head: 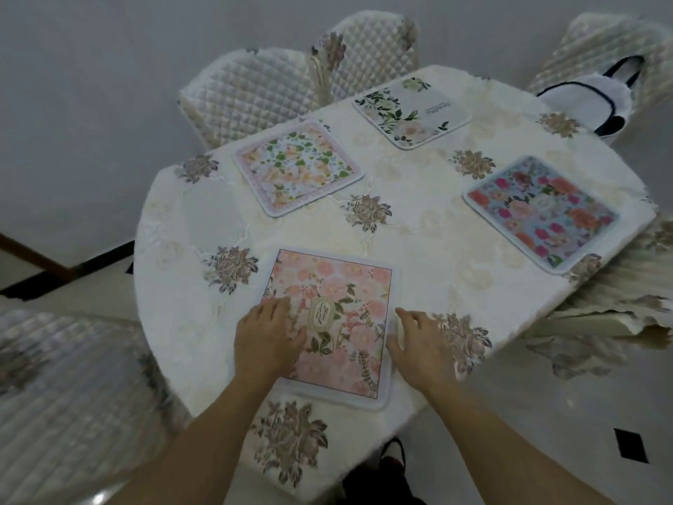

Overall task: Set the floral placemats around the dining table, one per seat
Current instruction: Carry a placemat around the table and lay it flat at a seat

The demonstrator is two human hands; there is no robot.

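Several floral placemats lie on the cream tablecloth (418, 249). A pink rose placemat (349, 286) sits at the near edge. My left hand (267, 337) rests flat on its left side, fingers spread. My right hand (422, 344) lies on the cloth at the mat's right edge, its fingertips touching the border. A pastel mat with green leaves (298, 165) lies at the far left. A white mat with green foliage (411, 111) lies at the far end. A blue mat with red and orange flowers (542, 209) lies on the right.
Two quilted chairs (255, 89) (368, 52) stand at the table's far side, another quilted chair (615, 41) at the far right with a white dark-trimmed bag (568, 103) on it. A fourth chair (65, 377) is near left. Tiled floor (546, 413) to the right.
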